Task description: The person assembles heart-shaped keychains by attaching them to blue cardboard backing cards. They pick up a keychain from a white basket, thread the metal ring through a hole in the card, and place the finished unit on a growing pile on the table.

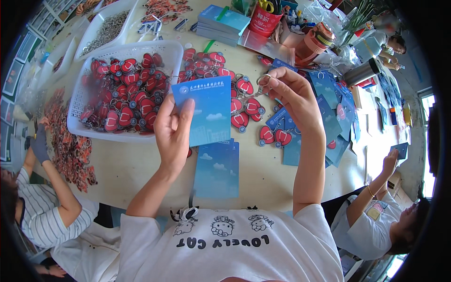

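Note:
My left hand (173, 131) holds a blue card (206, 108) upright above the table, thumb on its front. My right hand (287, 91) pinches the metal ring (263, 79) of a red keychain (244, 85) that hangs beside the card's right edge. Another blue card (217, 170) lies flat on the table just below them. Loose red keychains (275, 136) lie on the table under my right forearm.
A white basket (171, 54) full of red keychains stands at the left. Stacked blue cards (221, 21) and a red pot with scissors (263, 19) are at the back. More blue cards (333, 117) lie at right. Other people work at the left (44, 207) and right (376, 221).

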Tool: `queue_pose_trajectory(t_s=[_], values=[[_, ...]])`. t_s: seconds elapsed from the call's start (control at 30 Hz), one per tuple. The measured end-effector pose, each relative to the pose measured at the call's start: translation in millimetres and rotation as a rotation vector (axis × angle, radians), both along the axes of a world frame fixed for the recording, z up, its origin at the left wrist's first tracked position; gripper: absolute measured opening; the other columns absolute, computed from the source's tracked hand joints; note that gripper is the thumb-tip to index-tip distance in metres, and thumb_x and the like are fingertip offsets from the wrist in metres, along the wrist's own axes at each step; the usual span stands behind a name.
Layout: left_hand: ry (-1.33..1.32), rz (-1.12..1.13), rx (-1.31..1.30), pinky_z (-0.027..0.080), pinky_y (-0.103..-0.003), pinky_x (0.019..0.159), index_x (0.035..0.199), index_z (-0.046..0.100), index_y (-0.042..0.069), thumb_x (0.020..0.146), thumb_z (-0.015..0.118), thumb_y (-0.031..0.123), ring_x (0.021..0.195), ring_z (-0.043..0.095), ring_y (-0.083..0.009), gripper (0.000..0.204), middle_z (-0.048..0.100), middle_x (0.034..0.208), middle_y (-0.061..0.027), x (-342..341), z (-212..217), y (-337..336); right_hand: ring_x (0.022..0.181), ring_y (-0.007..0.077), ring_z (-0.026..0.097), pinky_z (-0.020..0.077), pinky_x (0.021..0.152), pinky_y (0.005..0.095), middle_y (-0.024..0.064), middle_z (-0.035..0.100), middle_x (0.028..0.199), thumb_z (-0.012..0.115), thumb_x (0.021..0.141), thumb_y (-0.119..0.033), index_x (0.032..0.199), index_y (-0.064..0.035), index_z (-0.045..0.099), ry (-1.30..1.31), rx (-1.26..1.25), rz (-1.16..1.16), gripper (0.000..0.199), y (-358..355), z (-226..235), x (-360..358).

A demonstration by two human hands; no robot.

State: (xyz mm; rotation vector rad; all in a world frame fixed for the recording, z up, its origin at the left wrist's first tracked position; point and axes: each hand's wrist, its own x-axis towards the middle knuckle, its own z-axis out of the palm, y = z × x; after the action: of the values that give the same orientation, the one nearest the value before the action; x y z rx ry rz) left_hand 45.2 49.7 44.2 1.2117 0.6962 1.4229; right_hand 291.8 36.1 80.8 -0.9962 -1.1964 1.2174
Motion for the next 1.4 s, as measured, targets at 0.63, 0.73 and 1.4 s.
queue_pose_trajectory(t_s=[0.63,0.73,1.4], values=[[-0.102,-0.027,0.0,0.047,-0.022,0.08,0.105,0.061,-0.003,0.091,0.063,0.004,0.089,0.058,-0.0073,0.016,0.063,0.097,-0.0047,38.1,-3.4,9.1,0.072,0.0045,0.058,0.0477,0.063,0.0188,0.002,0.068,0.083,0.07,0.087,-0.01,0.096,0.0001,0.069,-0.096,-0.039,-0.206,0.014,-18.6,0.2,-47.0],[-0.154,-0.091,-0.026,0.048,-0.022,0.082,0.105,0.06,-0.003,0.09,0.065,0.004,0.092,0.06,-0.0086,0.017,0.064,0.099,-0.0056,40.3,-2.5,3.9,0.074,0.0067,0.062,0.0502,0.065,0.0195,0.0043,0.069,0.085,0.071,0.086,-0.01,0.096,0.0019,0.069,-0.036,-0.036,-0.23,0.016,-17.8,-3.0,-54.3],[0.007,-0.062,0.072,0.051,-0.025,0.076,0.102,0.061,-0.003,0.085,0.068,0.0,0.087,0.059,-0.0089,0.018,0.063,0.096,-0.0062,38.2,-14.7,6.6,0.061,0.0137,0.057,0.048,0.057,0.0265,0.0046,0.063,0.075,0.075,0.076,-0.004,0.083,-0.0023,0.066,-0.81,0.496,-0.405,0.012,-13.2,-0.9,-52.8]])
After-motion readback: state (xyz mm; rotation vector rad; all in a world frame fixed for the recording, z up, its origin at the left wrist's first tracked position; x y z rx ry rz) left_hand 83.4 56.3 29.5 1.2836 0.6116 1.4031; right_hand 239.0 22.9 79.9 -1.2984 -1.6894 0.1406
